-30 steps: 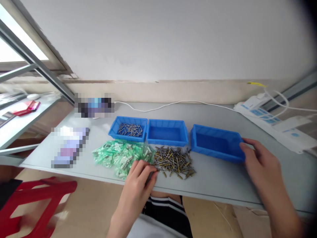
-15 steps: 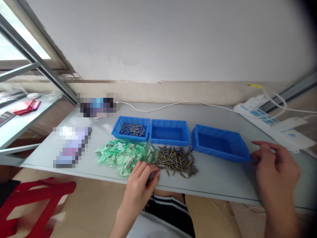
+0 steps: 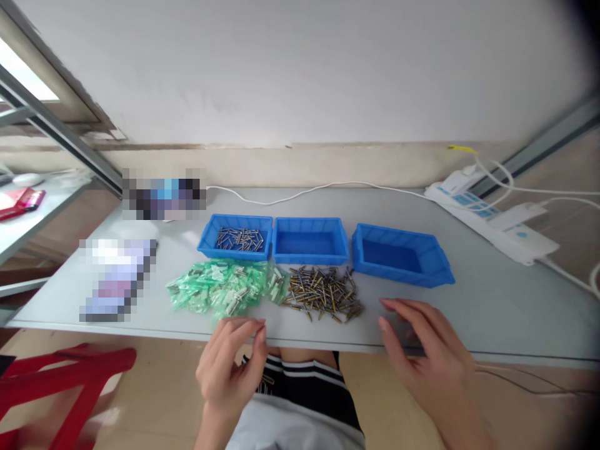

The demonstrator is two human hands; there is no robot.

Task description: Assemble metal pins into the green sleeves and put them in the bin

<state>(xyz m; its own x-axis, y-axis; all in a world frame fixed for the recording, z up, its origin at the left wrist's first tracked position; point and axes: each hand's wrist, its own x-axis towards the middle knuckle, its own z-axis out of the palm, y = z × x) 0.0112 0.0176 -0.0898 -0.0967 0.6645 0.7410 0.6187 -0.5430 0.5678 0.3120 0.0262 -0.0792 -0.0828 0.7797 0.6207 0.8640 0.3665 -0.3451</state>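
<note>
My left hand [image 3: 233, 359] is at the table's front edge, below the green plastic packets [image 3: 218, 287]; its fingers are curled with a gap to the thumb and hold nothing. My right hand [image 3: 424, 353] hovers over the front edge, right of a loose pile of metal pins with yellowish parts [image 3: 323, 292], fingers apart and holding nothing. Behind the piles stand three blue trays. The left tray [image 3: 268, 247] contains silvery pins; the middle tray [image 3: 309, 257] and the right tray [image 3: 403, 275] show bare bottoms.
A white power strip [image 3: 492, 219] with cables lies at the right on the grey table [image 3: 492, 300]. Two pixelated items [image 3: 117, 278] [image 3: 164, 199] are at the left. A red stool [image 3: 70, 375] stands below left, and a white cable runs along the wall.
My right hand has moved left and toward me, away from the right tray. My left hand has drawn back from the piles to the front edge. The view has shifted slightly.
</note>
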